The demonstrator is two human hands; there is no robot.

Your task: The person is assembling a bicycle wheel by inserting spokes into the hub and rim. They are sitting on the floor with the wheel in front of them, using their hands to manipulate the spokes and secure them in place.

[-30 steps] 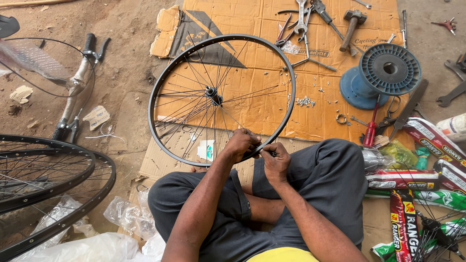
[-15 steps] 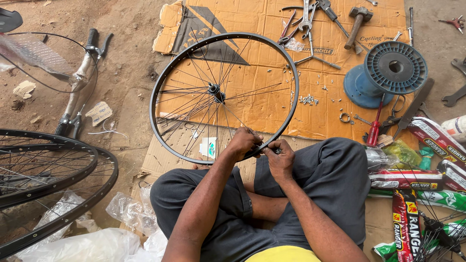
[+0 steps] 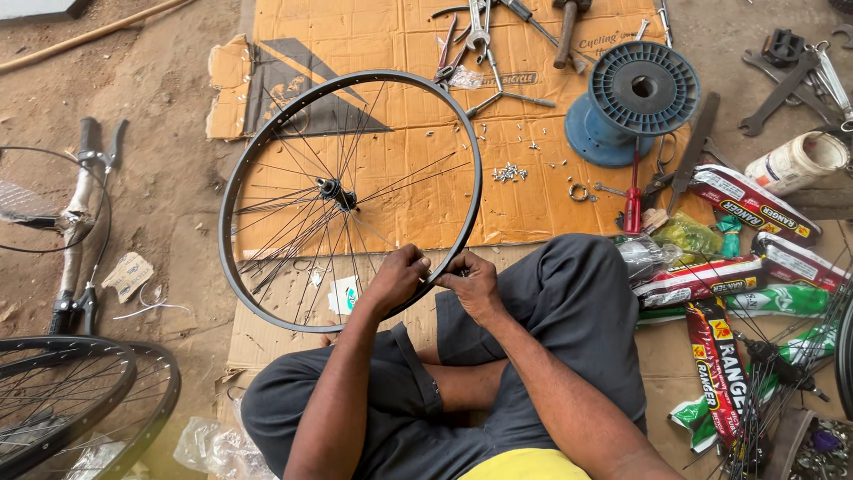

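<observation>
A black bicycle wheel rim (image 3: 267, 147) with thin spokes and a central hub (image 3: 336, 192) lies tilted on flattened brown cardboard (image 3: 533, 98) in front of my crossed legs. My left hand (image 3: 397, 278) grips the rim's near edge, fingers curled over it. Beside it, my right hand (image 3: 469, 283) pinches a spoke end at the same part of the rim. The two hands almost touch. Some spokes hang loose and bunch toward the lower left of the wheel.
A blue plastic spool (image 3: 633, 100), a red-handled screwdriver (image 3: 632, 206), pliers and wrenches (image 3: 471, 36), and small metal nipples (image 3: 510, 172) lie on the cardboard. Packaged tubes (image 3: 755, 204) sit at right. Other wheels (image 3: 71, 400) and a bicycle frame part (image 3: 75, 231) lie at left.
Both hands have stayed at the same spot on the rim, with small finger movements. The head camera has shifted a little, so the wheel sits slightly more to the right.
</observation>
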